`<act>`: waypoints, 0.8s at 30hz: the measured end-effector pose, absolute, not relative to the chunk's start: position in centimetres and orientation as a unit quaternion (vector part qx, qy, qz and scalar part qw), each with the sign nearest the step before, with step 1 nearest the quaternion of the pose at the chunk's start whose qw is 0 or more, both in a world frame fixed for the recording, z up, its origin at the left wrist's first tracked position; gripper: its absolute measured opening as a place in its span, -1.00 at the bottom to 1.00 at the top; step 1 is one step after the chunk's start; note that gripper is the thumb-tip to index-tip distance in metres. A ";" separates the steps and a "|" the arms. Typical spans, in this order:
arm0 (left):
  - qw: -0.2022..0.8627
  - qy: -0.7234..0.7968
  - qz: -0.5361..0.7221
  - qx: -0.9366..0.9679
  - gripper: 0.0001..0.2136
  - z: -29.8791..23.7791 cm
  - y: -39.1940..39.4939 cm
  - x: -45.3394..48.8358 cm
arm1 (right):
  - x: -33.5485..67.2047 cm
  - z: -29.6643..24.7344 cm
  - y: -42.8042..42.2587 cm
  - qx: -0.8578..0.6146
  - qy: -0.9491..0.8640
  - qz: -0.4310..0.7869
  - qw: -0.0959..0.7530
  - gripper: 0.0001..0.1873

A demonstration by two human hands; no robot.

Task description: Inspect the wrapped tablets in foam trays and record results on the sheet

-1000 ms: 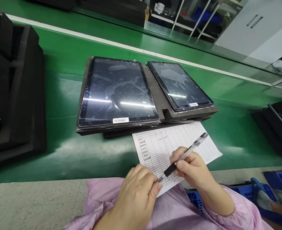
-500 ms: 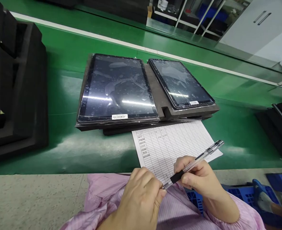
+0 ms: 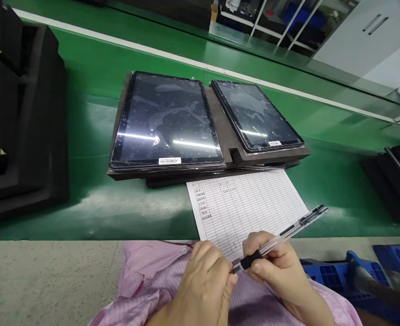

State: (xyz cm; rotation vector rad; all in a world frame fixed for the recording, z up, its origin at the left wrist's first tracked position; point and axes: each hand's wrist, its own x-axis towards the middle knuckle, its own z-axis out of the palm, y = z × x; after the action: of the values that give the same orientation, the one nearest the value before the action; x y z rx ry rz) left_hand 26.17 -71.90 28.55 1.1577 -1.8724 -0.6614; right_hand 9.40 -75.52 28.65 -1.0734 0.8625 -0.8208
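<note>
My right hand (image 3: 278, 268) grips a clear ballpoint pen (image 3: 288, 231) by its black grip, the pen's back end pointing up and right. My left hand (image 3: 204, 283) is closed at the pen's tip, its fingertips pinched there; what they hold is hidden. Both hands hover over my lap in pink sleeves, at the near edge of a printed form sheet (image 3: 247, 203). The sheet lies on the green belt (image 3: 84, 208), partly tucked under a dark foam tray (image 3: 227, 147). The tray carries a large tablet (image 3: 166, 122) on the left and a smaller tablet (image 3: 256, 115) on the right, screens up.
Stacked black foam trays (image 3: 19, 117) stand at the left. More dark trays (image 3: 395, 176) sit at the right on the belt. A blue plastic crate (image 3: 342, 276) is beside my right arm. A speckled ledge (image 3: 43, 276) runs along the near edge.
Both hands have drawn back toward my body with the pen, off the sheet's lower part. The pen has tilted flatter and its back end has swung to the right.
</note>
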 end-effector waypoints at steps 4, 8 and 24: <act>0.390 -0.742 -0.260 0.479 -0.82 29.4 -71.7 26.9 | 9.8 28.1 -74.8 -0.453 0.369 -0.393 0.710 -0.83; 0.363 -0.762 -0.242 0.478 -0.80 30.2 -71.5 27.4 | 9.7 27.8 -73.9 -0.439 0.346 -0.414 0.718 -0.85; 0.320 -0.772 -0.247 0.491 -0.74 31.0 -71.1 27.2 | 10.2 28.0 -73.8 -0.445 0.317 -0.422 0.724 -0.85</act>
State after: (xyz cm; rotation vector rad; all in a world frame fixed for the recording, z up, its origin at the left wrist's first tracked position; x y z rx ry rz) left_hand 27.17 -71.10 31.01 1.2909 -2.0274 -0.6478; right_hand 10.15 -73.77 28.04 -0.9816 0.6996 -0.9320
